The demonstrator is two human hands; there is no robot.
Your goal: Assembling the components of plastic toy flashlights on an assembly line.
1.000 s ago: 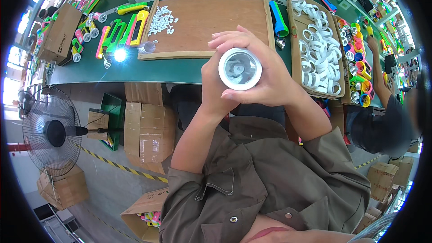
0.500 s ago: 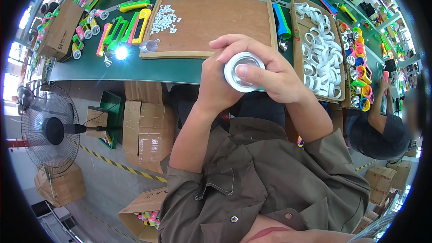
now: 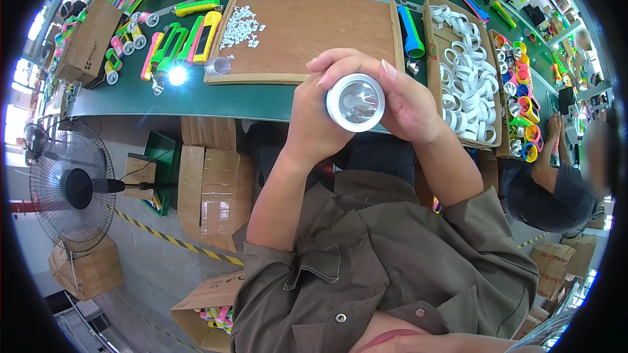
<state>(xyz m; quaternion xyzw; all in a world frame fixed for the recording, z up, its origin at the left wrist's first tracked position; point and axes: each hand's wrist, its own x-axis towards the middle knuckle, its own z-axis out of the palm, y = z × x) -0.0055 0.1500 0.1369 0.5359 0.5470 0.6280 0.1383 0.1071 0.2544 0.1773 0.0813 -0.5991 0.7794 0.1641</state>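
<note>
Between my two hands is a flashlight, its round head (image 3: 356,102) turned up toward me, with a white ring around a shiny reflector. My left hand (image 3: 313,114) is closed around its left side. From the right, my right hand (image 3: 413,103) curls over the head, its fingers reaching across to the left hand and its thumb up beside the white ring. The flashlight's body is hidden by the hands. Just beyond them lies a wooden tray (image 3: 307,33) with a pile of small white plastic pieces (image 3: 241,27). A clear plastic cup (image 3: 217,67) rests at its near left corner.
Left of the tray are several coloured flashlights (image 3: 171,46), one lit brightly (image 3: 177,76). A blue-green flashlight (image 3: 410,33) lies at its right, beside a cardboard box (image 3: 432,42) of white rings (image 3: 468,85). A fan (image 3: 77,188) stands left; a co-worker (image 3: 546,189) sits right.
My right thumb has lifted off the front of the flashlight head and moved up to its right edge, uncovering the reflector. Both hands stay in nearly the same place.
</note>
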